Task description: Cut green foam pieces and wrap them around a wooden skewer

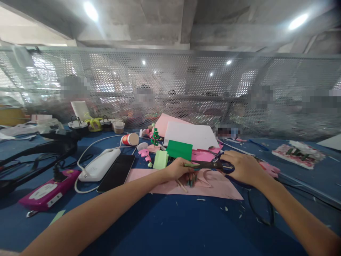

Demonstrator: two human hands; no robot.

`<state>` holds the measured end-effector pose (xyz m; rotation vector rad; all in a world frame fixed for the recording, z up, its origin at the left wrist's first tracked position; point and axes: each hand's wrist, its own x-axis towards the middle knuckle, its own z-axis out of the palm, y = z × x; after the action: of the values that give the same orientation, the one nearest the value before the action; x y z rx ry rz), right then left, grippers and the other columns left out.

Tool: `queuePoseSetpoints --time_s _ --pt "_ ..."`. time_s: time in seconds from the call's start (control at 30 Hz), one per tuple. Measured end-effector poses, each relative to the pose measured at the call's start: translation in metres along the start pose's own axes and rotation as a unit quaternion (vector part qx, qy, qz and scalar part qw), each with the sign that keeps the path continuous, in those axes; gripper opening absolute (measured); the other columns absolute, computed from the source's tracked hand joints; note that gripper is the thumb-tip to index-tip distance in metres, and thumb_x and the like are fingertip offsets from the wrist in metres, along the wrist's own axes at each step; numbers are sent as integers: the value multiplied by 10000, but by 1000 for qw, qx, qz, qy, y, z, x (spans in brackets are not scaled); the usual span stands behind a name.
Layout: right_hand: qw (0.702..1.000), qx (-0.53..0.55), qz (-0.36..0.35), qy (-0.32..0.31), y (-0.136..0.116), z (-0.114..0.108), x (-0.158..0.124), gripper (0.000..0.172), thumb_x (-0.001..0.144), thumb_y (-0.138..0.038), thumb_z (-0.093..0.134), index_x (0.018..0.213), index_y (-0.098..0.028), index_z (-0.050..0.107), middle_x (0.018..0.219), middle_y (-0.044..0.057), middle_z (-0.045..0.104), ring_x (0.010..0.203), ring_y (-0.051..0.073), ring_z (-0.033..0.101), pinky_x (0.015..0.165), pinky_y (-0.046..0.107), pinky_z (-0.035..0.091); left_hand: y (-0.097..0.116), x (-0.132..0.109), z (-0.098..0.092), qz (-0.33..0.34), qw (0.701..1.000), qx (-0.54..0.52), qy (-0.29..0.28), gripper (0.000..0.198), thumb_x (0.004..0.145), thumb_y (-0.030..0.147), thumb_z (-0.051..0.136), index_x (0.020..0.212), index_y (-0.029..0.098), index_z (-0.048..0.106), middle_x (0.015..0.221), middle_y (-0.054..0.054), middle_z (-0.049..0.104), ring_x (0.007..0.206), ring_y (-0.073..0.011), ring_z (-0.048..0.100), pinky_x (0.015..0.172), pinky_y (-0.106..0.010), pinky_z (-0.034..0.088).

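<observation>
My left hand (pixel 177 168) is closed in a pinch on a small piece of green paper (pixel 191 165) above a long pink sheet (pixel 226 188). Fingers of my right hand (pixel 238 165) wrap round the handles of dark-bladed scissors (pixel 210 164), whose blades point left toward the green paper. Whether the blades touch the paper I cannot tell. Below my left hand, a thin wooden stick (pixel 182 185) and small paper scraps lie on the pink sheet. Just behind are a dark green sheet (pixel 179 150) and a light green pad (pixel 160 159).
White paper (pixel 190 135) is stacked at the back. On the left lie a black phone (pixel 117 173), a white power bank (pixel 102 164) with a cable, and a magenta power strip (pixel 50 190). A paper cup (pixel 130 139) rests on its side. A perforated metal screen (pixel 170 85) stands behind the table.
</observation>
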<state>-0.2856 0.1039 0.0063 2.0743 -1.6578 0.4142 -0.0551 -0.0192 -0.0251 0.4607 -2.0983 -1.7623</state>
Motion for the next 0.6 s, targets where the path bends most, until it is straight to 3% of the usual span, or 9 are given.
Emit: queuePoseSetpoints --time_s 0.6 --pt "1000 0 6 -17 -3 3 2 175 780 -395 544 770 -231 605 815 26 665 746 213 613 584 274 394 8 -3 5 -29 998 -39 30 266 687 312 689 573 84 610 442 -8 593 368 -62 522 435 -179 436"
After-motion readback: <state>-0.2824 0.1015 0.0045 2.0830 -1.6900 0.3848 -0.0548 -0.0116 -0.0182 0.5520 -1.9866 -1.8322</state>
